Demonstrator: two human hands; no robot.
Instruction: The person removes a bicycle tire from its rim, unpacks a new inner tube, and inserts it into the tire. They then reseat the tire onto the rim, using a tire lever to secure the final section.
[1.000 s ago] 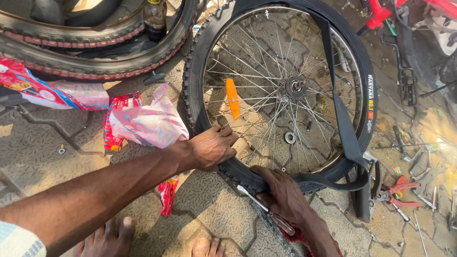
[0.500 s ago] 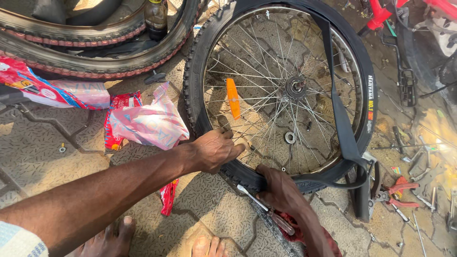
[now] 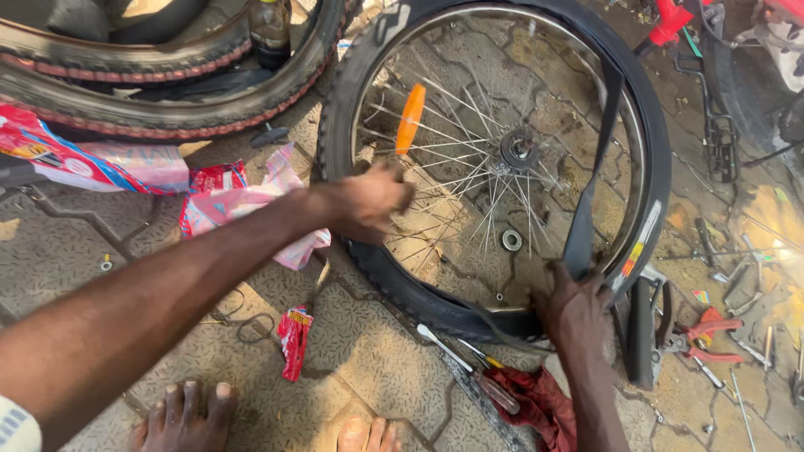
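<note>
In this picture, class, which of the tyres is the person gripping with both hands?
The spoked wheel's black tyre, held by the left hand and right hand. The red-edged tyres lie untouched.

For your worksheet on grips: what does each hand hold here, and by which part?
The left hand grips the bicycle wheel at the near-left edge of its tyre. The right hand pinches the black inner tube at its lower end, by the rim.
</note>
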